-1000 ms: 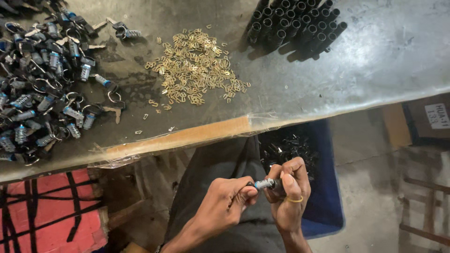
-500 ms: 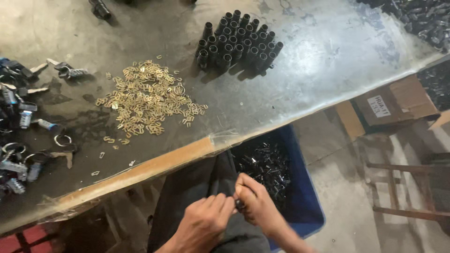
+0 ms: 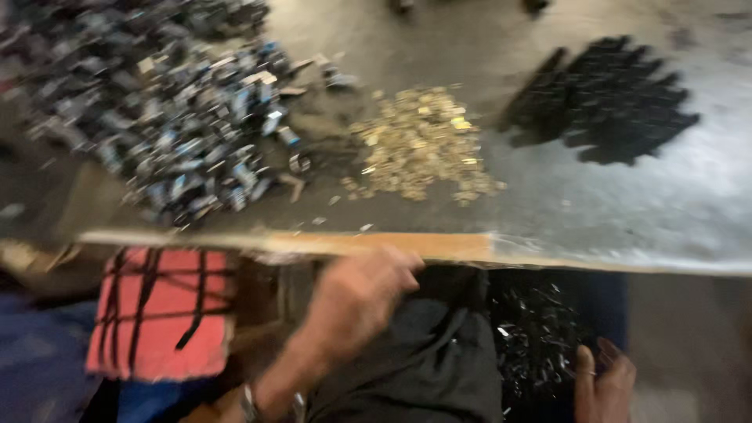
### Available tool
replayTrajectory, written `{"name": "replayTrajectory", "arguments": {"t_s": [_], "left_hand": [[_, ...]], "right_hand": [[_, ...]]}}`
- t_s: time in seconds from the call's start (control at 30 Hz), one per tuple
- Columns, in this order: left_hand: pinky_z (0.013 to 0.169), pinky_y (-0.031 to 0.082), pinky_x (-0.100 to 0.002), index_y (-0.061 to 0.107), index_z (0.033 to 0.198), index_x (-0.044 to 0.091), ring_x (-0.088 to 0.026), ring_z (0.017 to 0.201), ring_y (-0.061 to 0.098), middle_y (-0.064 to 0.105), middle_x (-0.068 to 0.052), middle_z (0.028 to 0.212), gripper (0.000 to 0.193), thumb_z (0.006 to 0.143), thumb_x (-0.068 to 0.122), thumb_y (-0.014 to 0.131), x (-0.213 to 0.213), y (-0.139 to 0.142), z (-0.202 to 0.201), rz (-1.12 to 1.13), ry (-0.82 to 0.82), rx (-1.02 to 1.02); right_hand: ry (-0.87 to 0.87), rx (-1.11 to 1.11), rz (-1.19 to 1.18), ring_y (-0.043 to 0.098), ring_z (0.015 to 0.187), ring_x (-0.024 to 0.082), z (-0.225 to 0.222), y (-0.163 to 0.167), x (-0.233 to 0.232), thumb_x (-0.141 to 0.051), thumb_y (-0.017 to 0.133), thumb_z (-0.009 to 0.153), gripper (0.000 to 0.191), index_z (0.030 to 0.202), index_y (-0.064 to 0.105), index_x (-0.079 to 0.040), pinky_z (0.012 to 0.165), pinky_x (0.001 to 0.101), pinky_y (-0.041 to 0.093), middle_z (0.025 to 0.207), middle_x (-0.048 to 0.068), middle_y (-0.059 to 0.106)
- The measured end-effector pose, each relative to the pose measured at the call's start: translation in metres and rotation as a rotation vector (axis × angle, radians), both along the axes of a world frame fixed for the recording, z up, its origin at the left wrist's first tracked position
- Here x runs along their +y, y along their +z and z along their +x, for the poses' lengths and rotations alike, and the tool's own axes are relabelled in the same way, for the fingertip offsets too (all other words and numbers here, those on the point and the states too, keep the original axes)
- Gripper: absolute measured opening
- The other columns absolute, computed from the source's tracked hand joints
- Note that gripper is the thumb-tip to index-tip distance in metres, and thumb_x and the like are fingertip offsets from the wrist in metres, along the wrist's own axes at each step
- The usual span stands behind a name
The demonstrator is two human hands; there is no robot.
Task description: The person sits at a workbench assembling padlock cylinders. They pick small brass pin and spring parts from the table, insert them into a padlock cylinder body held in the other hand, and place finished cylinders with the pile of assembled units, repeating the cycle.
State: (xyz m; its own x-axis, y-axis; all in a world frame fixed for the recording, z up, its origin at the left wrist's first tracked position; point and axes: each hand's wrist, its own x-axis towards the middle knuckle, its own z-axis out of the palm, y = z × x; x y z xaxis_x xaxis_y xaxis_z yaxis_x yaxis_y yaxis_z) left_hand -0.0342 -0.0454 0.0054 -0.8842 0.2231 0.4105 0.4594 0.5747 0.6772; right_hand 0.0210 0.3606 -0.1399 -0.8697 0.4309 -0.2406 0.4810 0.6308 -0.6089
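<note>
Head view, blurred: left hand just below table edge, fingers curled; right hand over blue bin, fingers loosely spread.

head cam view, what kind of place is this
Probably a small assembly workshop: a worn metal bench carries a heap of dark and blue metal parts, a pile of small brass pieces and a cluster of black tubes.

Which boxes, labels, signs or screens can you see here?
No labels, signs or screens show in this blurred view.
Blue bin: under the table edge at the right, blue walls, holding dark shiny parts, beside the right hand.
</note>
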Motion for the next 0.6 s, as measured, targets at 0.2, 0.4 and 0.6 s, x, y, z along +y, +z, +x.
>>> {"name": "replayTrajectory", "arguments": {"t_s": [0.2, 0.4, 0.6], "left_hand": [[0.083, 0.048, -0.040, 0.071, 0.107, 0.010, -0.028, 0.095, 0.067, 0.069, -0.007, 0.110, 0.015, 0.093, 0.004, 0.067, -0.089, 0.007, -0.056, -0.335, 0.392, 0.152], [0.096, 0.036, -0.043, 0.075, 0.110, 0.019, -0.023, 0.105, 0.061, 0.065, -0.003, 0.111, 0.029, 0.083, 0.008, 0.071, -0.125, 0.001, -0.121, -0.879, 0.447, 0.172], [0.099, 0.032, -0.047, 0.072, 0.103, 0.012, -0.024, 0.101, 0.059, 0.067, -0.004, 0.104, 0.022, 0.082, 0.018, 0.073, -0.107, 0.030, -0.103, -0.766, 0.328, 0.205]], "right_hand": [[0.108, 0.199, -0.221, 0.066, 0.113, 0.027, 0.004, 0.016, -0.078, -0.030, 0.058, 0.101, 0.041, 0.131, 0.062, -0.003, 0.090, 0.0418, 0.054, 0.125, 0.018, 0.067], [0.435, 0.342, -0.369, 0.071, 0.108, 0.022, 0.003, 0.064, -0.164, -0.019, 0.063, 0.096, 0.022, 0.109, 0.071, -0.003, 0.094, 0.0345, 0.054, 0.114, 0.011, 0.072], [0.572, 0.461, -0.525, 0.074, 0.105, 0.023, -0.001, 0.107, -0.193, -0.015, 0.070, 0.093, 0.015, 0.102, 0.071, -0.002, 0.094, 0.0336, 0.055, 0.110, 0.009, 0.075]]}}
